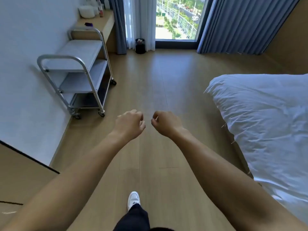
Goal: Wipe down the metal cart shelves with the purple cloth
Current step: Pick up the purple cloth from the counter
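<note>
A metal cart [78, 70] with three shelves and castors stands against the left wall. The purple cloth [88, 24] lies bunched on the wooden ledge just behind the cart's far handle. My left hand [129, 121] and my right hand [165, 122] hang in front of me over the floor, well short of the cart. Their fingers are loosely curled and hold nothing. Both hands are side by side, a small gap between them.
A bed with a white duvet [266, 124] fills the right side. A black bin [140, 45] stands by the window and blue curtains. A white bowl [86, 11] and bottles sit on the ledge. My white shoe [133, 200] is on the wooden floor.
</note>
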`<state>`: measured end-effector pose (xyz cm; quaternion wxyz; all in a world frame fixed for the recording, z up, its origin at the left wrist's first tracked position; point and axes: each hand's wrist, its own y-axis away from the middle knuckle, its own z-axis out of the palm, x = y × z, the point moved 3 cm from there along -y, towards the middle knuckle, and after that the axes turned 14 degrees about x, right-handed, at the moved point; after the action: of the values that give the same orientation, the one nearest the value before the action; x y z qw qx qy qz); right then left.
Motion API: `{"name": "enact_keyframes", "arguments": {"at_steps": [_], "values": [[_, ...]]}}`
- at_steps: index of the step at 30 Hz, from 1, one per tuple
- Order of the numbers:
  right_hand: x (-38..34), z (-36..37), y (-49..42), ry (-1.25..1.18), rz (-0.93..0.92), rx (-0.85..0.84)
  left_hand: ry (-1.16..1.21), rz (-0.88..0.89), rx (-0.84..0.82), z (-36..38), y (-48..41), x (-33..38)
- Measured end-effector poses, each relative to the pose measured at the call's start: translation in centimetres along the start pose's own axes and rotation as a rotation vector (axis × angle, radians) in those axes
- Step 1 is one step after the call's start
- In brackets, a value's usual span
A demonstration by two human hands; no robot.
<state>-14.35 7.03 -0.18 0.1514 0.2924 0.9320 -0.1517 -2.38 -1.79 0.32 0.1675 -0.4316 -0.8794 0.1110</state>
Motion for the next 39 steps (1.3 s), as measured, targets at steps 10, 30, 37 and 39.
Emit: {"name": "enact_keyframes", "arguments": {"at_steps": [10,30,37,39], "values": [[-1.3,3.7,-9.0,-0.064,0.092,0.13,0.152,-0.016,0.096,2.0,-7.6,-7.6],[8.3,9.7,-47.9,-0.069,0.101,0.083,0.091,-0.089,0.02,16.5,-44.6,-13.3],[9.1,12.1,-60.4,-0.1,0.082,0.03,0.115,-0.147,0.0,20.3,-55.5,-17.1],[9.3,13.5,-64.4,-0.096,0.08,0.027,0.116,-0.151,-0.009,21.9,-59.0,-18.8]]}}
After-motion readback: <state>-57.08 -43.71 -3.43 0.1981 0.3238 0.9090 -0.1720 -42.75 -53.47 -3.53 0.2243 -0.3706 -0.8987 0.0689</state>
